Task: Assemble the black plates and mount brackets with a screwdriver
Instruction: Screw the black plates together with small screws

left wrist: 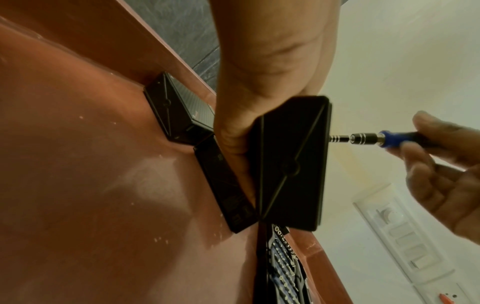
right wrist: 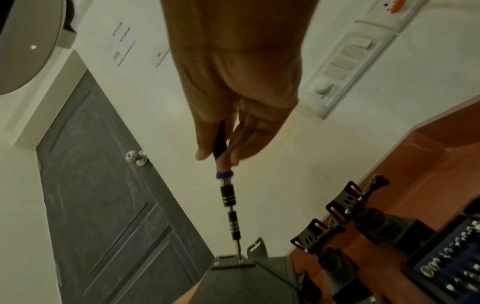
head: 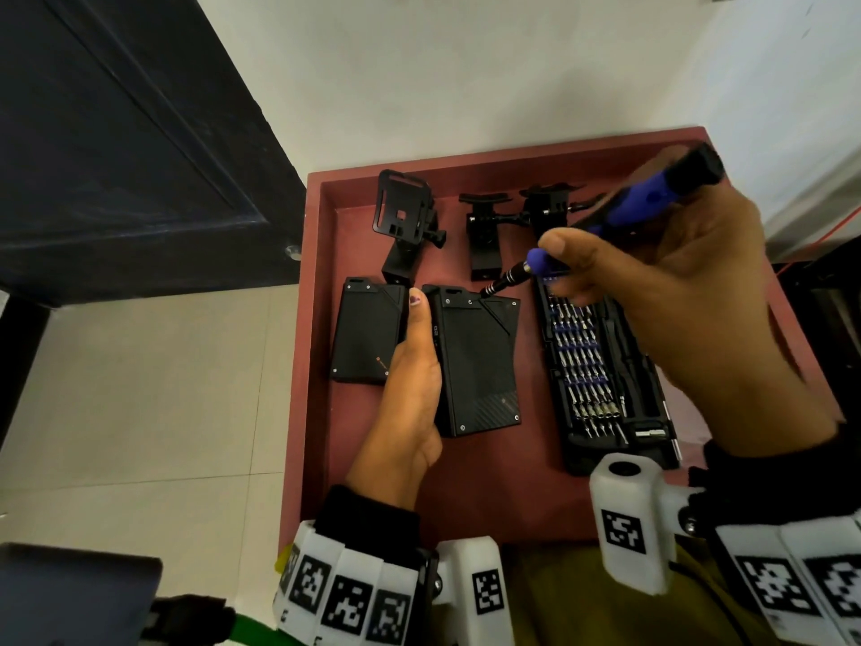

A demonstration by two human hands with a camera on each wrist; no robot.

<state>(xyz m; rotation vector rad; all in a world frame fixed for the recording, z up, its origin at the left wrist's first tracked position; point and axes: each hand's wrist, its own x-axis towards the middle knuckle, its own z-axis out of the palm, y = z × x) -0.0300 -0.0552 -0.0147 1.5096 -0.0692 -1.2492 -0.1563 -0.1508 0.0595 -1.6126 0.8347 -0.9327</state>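
White wall and a dark panelled door [head: 116, 146] back a red-brown tray [head: 321, 319] with raised rims; pale floor tiles lie to its left.

Inside the tray:
- Larger black plate [head: 480, 361] near the centre, raised off the tray floor. Left hand [head: 412, 389] grips it along its left edge, thumb stretched up that edge; in the left wrist view the fingers curl behind the plate.
- Smaller black plate [head: 365, 331] lies flat just to the left of that hand, near the tray's left wall.
- Three black mount brackets stand along the far side: one frame-shaped bracket [head: 403, 212] behind the smaller plate, a second bracket [head: 484, 235] at mid-tray, a third bracket [head: 545, 207] partly hidden by the right hand.
- Open screwdriver bit case [head: 601, 375] lies to the right of the larger plate, rows of bits showing.

Right hand [head: 675, 282] pinches the blue-and-black screwdriver [head: 652, 198] between thumb and fingertips, handle tilted up and to the right. Its slim bit meets the top edge of the larger plate at a screw hole; right wrist view shows the tip seated there.

White wall switch panel [right wrist: 340, 67] shows in both wrist views.
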